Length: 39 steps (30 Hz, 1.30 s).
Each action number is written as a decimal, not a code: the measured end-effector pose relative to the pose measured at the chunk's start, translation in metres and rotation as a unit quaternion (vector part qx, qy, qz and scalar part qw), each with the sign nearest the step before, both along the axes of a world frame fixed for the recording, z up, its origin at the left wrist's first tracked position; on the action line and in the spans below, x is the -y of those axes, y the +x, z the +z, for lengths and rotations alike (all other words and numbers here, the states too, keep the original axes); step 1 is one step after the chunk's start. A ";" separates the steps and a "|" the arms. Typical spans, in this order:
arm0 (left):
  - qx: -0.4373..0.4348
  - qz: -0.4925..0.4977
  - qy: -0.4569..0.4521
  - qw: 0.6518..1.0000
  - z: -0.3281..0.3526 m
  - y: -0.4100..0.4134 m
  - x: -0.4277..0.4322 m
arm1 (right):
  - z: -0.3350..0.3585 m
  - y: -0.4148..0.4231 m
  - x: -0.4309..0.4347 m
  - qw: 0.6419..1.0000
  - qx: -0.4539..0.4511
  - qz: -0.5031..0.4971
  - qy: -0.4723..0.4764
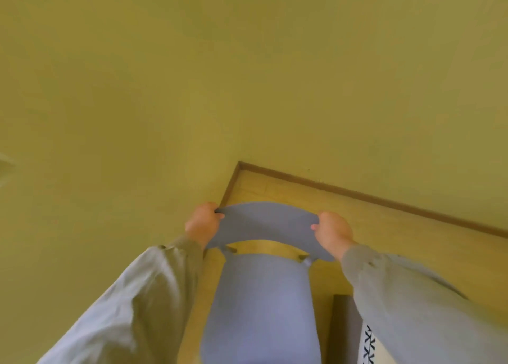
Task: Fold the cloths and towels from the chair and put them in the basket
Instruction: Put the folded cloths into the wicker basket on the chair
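Note:
A blue-grey upholstered chair stands below me in a corner; its seat [261, 308] is bare and its curved backrest [266, 223] faces the wall. My left hand [203, 223] grips the backrest's left end. My right hand [331, 230] grips its right end. Both arms wear grey sleeves. No cloth, towel or basket shows in this view.
Olive-yellow walls [192, 88] fill most of the view and meet at the corner behind the chair. A brown skirting board [357, 191] runs along the wooden floor [384, 226]. A dark panel [345, 328] and a white cloth with a dark pattern [369, 344] lie at the lower right.

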State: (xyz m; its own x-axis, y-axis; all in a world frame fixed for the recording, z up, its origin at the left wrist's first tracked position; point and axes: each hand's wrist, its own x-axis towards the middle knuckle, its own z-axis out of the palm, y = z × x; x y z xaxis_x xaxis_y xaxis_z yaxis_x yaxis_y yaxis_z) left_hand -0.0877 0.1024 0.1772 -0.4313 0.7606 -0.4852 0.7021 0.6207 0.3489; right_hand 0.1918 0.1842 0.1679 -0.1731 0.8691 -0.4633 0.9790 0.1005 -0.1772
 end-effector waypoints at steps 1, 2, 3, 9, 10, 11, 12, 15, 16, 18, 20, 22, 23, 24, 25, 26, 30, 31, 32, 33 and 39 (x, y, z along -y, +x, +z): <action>0.000 -0.007 0.010 1.000 0.004 -0.001 -0.010 | 0.003 -0.001 -0.007 1.000 -0.003 -0.008 0.007; -0.003 -0.014 0.024 1.000 0.009 -0.006 -0.025 | 0.006 -0.005 -0.020 1.000 -0.005 -0.015 0.014; -0.008 -0.019 0.035 0.999 0.013 -0.010 -0.039 | 0.009 -0.008 -0.032 1.000 -0.010 -0.022 0.018; -0.008 -0.042 0.062 0.997 0.028 -0.041 -0.137 | 0.021 -0.038 -0.111 0.997 -0.014 -0.040 0.060; -0.007 -0.048 0.064 0.997 0.028 -0.046 -0.151 | 0.021 -0.043 -0.123 0.997 -0.013 -0.046 0.062; -0.006 -0.054 0.067 0.996 0.025 -0.053 -0.168 | 0.020 -0.050 -0.137 0.996 -0.015 -0.055 0.063; -0.005 -0.061 0.068 0.996 0.022 -0.063 -0.190 | 0.016 -0.059 -0.155 0.995 -0.018 -0.069 0.063; -0.006 -0.076 0.074 0.994 0.014 -0.087 -0.244 | 0.010 -0.079 -0.198 0.992 -0.029 -0.099 0.071; -0.003 -0.075 0.074 0.994 0.011 -0.095 -0.263 | 0.008 -0.085 -0.214 0.992 -0.030 -0.104 0.072; 0.005 -0.075 0.076 0.994 0.007 -0.109 -0.298 | 0.006 -0.096 -0.247 0.991 -0.031 -0.106 0.069; 0.010 -0.077 0.071 0.994 0.005 -0.121 -0.323 | 0.004 -0.106 -0.269 0.993 -0.023 -0.101 0.052; 0.009 -0.076 0.064 0.995 0.002 -0.133 -0.347 | -0.002 -0.118 -0.290 0.994 -0.017 -0.103 0.039; 0.006 -0.076 0.061 0.995 0.000 -0.139 -0.357 | -0.005 -0.124 -0.298 0.994 -0.017 -0.103 0.035; 0.001 -0.076 0.058 0.995 -0.002 -0.144 -0.362 | -0.007 -0.129 -0.303 0.994 -0.018 -0.101 0.035; -0.002 -0.077 0.057 0.995 -0.004 -0.148 -0.370 | -0.010 -0.133 -0.310 0.994 -0.020 -0.104 0.035; -0.009 -0.083 0.058 0.995 -0.007 -0.150 -0.376 | -0.013 -0.136 -0.316 0.993 -0.020 -0.108 0.036; -0.020 -0.096 0.056 0.994 -0.015 -0.153 -0.395 | -0.020 -0.138 -0.332 0.992 -0.006 -0.115 0.053; -0.019 -0.096 0.053 0.994 -0.017 -0.153 -0.400 | -0.021 -0.139 -0.336 0.992 -0.002 -0.115 0.057; -0.021 -0.097 0.051 0.994 -0.018 -0.154 -0.406 | -0.023 -0.139 -0.341 0.992 0.001 -0.114 0.059; -0.025 -0.099 0.050 0.994 -0.020 -0.154 -0.410 | -0.024 -0.140 -0.345 0.992 0.003 -0.113 0.060; -0.044 -0.095 0.058 0.993 -0.031 -0.167 -0.436 | -0.031 -0.150 -0.369 0.990 0.006 -0.099 0.102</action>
